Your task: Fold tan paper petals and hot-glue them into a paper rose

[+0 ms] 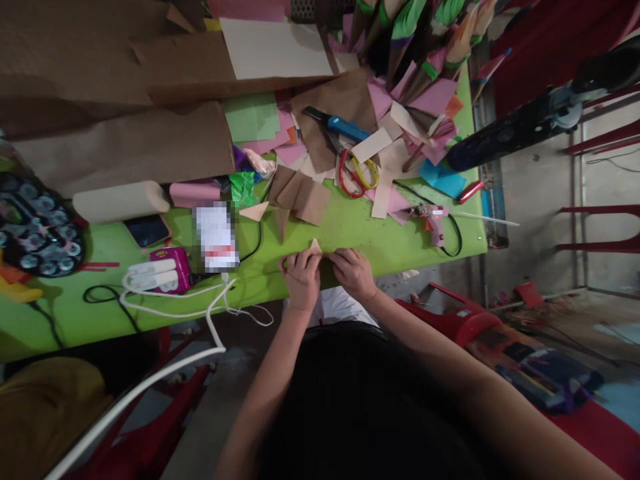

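At the near edge of the green table, my left hand (302, 277) is closed on a small piece of light tan paper (315, 246), whose pointed tip shows above the fingers. Close beside it, my right hand (353, 272) has its fingers pinched together near the paper's right side. What lies between those right fingers is hidden. Just beyond the hands are folded brown paper pieces (303, 195) and two small paper triangles, one pale (255, 211) and one brown (281, 223).
Scissors (353, 175), a blue cutter (345, 127) and paper scraps lie farther back. A pink glue gun (434, 221) is on the right. Left are a phone (216, 235), a purple power strip (173, 267) and white cables (175, 312). A red chair (460, 319) stands below right.
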Available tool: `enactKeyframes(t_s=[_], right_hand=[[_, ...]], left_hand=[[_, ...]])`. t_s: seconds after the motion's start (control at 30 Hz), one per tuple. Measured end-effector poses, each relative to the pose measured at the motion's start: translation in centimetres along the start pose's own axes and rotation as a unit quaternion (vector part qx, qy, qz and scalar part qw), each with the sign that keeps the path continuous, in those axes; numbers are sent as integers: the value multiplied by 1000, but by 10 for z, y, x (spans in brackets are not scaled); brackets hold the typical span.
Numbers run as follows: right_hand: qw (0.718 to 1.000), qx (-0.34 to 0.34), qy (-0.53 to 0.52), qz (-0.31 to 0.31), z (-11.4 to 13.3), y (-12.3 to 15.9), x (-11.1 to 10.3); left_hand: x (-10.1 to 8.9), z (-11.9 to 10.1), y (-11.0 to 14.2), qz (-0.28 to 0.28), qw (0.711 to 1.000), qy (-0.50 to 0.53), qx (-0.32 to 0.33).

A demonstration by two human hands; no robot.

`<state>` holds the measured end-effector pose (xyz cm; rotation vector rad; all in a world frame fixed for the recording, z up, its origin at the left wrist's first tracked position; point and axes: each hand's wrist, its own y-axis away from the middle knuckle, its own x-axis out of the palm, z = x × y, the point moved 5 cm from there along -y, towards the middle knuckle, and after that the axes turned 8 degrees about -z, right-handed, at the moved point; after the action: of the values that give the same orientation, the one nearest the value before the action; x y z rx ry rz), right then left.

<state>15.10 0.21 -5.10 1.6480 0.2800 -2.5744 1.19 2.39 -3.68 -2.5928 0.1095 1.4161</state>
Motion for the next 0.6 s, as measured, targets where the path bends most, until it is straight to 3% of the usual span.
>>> enactKeyframes(t_s=[0.33, 0.6], right_hand=[[999, -18, 13, 33, 1, -14, 6], [998, -46, 32, 25, 5, -20, 0]], left_hand=[[6, 8, 11, 13, 999, 7, 39], [4, 11, 24, 29, 996, -24, 77]])
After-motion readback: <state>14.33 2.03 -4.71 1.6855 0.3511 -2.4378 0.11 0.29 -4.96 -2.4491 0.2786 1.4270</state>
